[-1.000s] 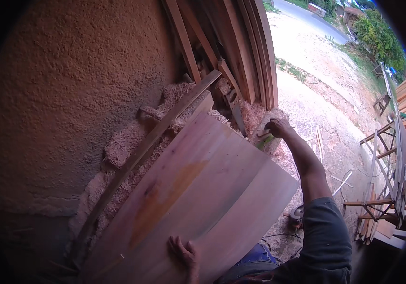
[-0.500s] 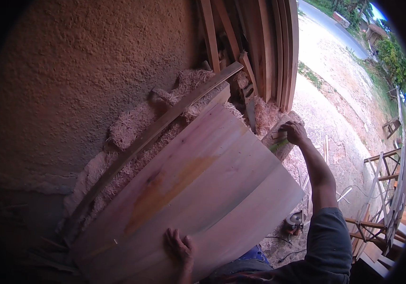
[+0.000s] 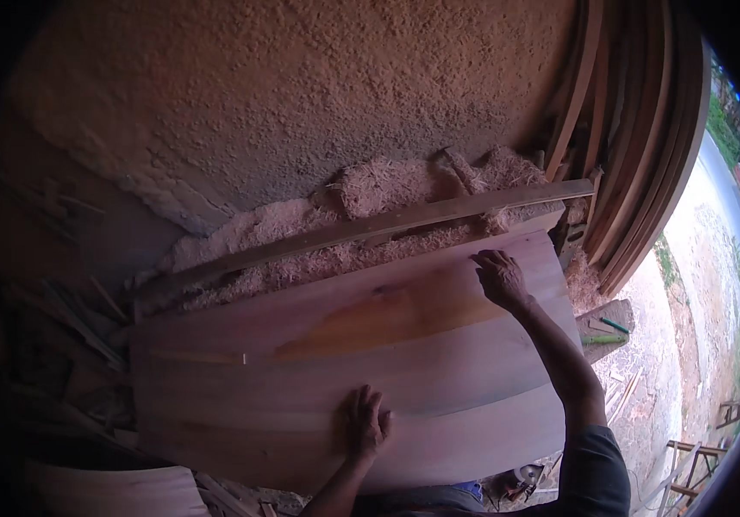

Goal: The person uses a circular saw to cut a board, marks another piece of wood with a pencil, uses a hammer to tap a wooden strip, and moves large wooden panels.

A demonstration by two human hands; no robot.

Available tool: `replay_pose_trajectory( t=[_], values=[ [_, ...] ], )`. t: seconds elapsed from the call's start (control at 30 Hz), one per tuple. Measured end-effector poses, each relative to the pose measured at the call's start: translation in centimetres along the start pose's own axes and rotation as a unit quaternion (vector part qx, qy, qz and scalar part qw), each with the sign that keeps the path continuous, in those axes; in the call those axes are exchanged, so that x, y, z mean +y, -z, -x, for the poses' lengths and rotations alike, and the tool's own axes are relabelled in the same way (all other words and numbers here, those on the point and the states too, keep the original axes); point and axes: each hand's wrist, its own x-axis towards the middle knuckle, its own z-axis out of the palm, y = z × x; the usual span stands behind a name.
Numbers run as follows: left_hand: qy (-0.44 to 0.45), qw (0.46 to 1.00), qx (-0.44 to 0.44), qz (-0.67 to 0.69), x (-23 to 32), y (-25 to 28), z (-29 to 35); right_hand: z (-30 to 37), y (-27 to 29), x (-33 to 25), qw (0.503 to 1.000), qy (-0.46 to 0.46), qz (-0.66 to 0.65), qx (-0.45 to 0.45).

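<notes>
A wide wooden panel (image 3: 439, 370) made of joined boards lies before me, with an orange-brown streak across its middle. My left hand (image 3: 368, 424) rests on its near part, fingers outstretched and holding nothing. Over the far right of the panel is my right hand (image 3: 501, 277), its fingers a little bent and apart, with nothing visible in them. Whether those fingertips touch the wood is hard to tell. A small pale strip of wood (image 3: 202, 356) shows at the panel's left.
Behind the panel a long batten (image 3: 396, 221) runs along heaped wood shavings (image 3: 387, 185) below a rough wall. Planks (image 3: 646, 146) lean at the far right. A block (image 3: 596, 331) carries green stick-like items. A circular saw (image 3: 525, 476) sits by the near right edge.
My right hand has left the block at the right and come over the panel. My left hand stays on the panel. The whole view has turned and shifted left.
</notes>
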Motion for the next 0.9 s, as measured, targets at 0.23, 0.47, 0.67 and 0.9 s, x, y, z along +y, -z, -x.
replay_pose_trajectory(
  t=[0.23, 0.47, 0.67, 0.9],
  values=[
    [0.024, 0.998, -0.001, 0.056, -0.7, -0.3, -0.7, -15.7, -11.9, 1.9, 0.989, 0.021, 0.121, -0.085],
    [0.06, 0.996, 0.005, 0.062, -1.3, -0.2, 0.8, -21.1, -15.5, -1.9, 0.936, -0.04, 0.183, -0.297],
    [0.06, 0.995, 0.016, 0.079, -1.4, -0.7, 0.9, -21.1, -10.2, -3.8, 0.913, 0.082, 0.151, -0.371],
    [0.059, 0.995, 0.0, 0.087, -1.7, 1.3, 0.1, -12.1, 3.4, -17.6, 0.818, -0.12, -0.125, -0.548]
  ],
)
